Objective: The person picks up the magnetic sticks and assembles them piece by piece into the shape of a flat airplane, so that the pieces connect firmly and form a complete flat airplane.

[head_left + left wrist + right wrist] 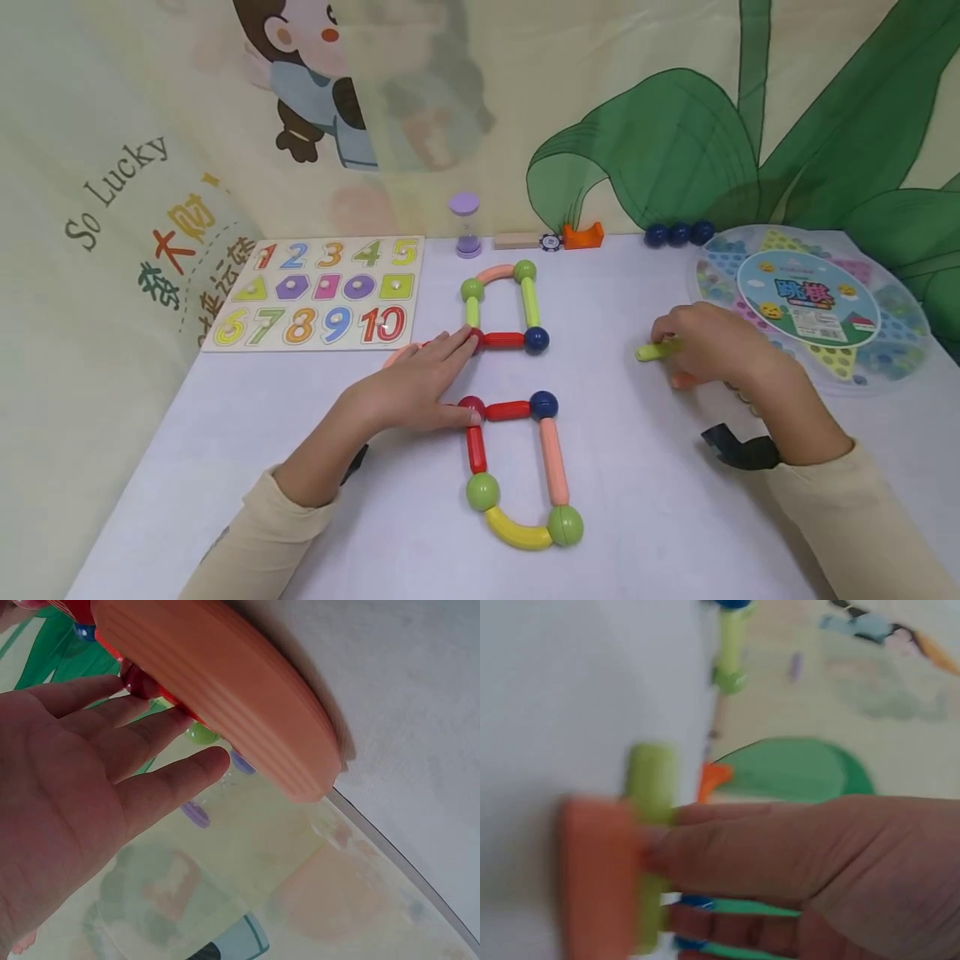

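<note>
My left hand lies with fairly straight fingers between two loops of magnetic rods and balls. Its fingertips reach the red ball of the far loop, and its thumb touches the red ball of the near loop. A curved salmon rod shows large beside this hand in the left wrist view. To the right, my right hand pinches a light green magnetic rod between thumb and fingers. An orange piece is right beside that rod, blurred in the right wrist view and partly hidden under the hand in the head view.
A number-and-shape puzzle board lies at back left. Along the back stand a purple sand timer, a wooden block, an orange piece and dark blue balls. A round Chinese checkers box sits at the right.
</note>
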Action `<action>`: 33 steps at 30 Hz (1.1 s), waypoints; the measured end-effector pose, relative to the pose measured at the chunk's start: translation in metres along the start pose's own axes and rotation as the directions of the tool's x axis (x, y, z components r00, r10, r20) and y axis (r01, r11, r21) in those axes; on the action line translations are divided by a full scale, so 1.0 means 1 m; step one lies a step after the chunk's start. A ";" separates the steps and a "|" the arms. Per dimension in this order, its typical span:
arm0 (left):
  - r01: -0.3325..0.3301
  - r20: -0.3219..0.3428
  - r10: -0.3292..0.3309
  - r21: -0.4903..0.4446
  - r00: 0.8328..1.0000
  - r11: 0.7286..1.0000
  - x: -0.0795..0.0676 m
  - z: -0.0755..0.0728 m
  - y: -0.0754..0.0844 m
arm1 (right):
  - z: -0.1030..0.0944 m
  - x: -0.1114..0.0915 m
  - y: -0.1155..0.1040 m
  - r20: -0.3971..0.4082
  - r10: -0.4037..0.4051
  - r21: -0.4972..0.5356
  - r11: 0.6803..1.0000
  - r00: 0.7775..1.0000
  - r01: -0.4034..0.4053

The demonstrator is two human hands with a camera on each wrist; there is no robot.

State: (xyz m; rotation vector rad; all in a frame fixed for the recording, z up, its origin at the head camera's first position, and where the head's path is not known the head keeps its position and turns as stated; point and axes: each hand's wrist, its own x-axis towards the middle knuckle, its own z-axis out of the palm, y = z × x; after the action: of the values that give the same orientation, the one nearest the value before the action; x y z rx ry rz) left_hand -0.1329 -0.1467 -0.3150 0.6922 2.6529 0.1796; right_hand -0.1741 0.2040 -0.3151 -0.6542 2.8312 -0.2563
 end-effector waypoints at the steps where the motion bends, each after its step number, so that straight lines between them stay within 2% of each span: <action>1: 0.002 0.002 -0.002 -0.001 1.000 1.000 0.000 0.000 0.001 | 0.002 0.000 0.006 0.009 0.005 -0.006 1.000 1.000 -0.005; 3: 0.007 0.004 -0.007 -0.006 1.000 1.000 0.001 -0.001 0.002 | 0.006 0.004 0.010 0.004 0.003 0.007 1.000 1.000 -0.003; 5: 0.009 0.004 -0.009 -0.011 1.000 1.000 0.001 0.000 0.002 | 0.011 0.011 0.004 -0.013 -0.014 0.020 1.000 1.000 0.015; 13: 0.007 -0.007 -0.007 -0.017 1.000 1.000 0.000 0.000 0.002 | 0.022 0.047 -0.051 -0.055 -0.083 0.040 0.996 0.995 0.085; 17: 0.007 -0.007 -0.007 -0.012 1.000 1.000 0.000 0.001 0.002 | 0.022 0.058 -0.070 -0.116 -0.110 0.095 0.988 0.987 0.122; 21: 0.006 0.001 -0.006 -0.013 1.000 1.000 0.000 0.000 0.002 | 0.026 0.052 -0.088 -0.173 -0.183 0.129 0.970 0.968 0.207; 23: 0.004 0.004 -0.004 -0.013 1.000 1.000 0.000 0.000 0.002 | 0.031 0.045 -0.101 -0.156 -0.269 0.099 0.953 0.951 0.286; 25: 0.002 0.004 -0.002 -0.015 1.000 1.000 0.000 0.000 0.002 | 0.038 0.039 -0.115 -0.111 -0.368 0.048 0.926 0.923 0.375; 27: 0.000 0.000 0.000 -0.016 1.000 1.000 0.000 0.001 0.002 | 0.045 0.034 -0.127 -0.072 -0.424 -0.005 0.905 0.903 0.425; 29: -0.003 -0.008 0.003 -0.021 1.000 1.000 -0.001 0.001 0.001 | 0.049 0.032 -0.134 -0.069 -0.442 -0.032 0.897 0.894 0.441; 33: -0.005 -0.020 0.005 -0.030 1.000 1.000 -0.001 0.001 0.001 | 0.051 0.030 -0.136 -0.103 -0.425 -0.002 0.904 0.899 0.427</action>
State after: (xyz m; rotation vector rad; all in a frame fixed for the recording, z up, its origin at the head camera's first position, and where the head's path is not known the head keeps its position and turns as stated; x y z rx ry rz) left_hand -0.1314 -0.1462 -0.3159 0.6907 2.6624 0.2288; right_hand -0.1315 0.0635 -0.3399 -1.2921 2.7384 -0.3994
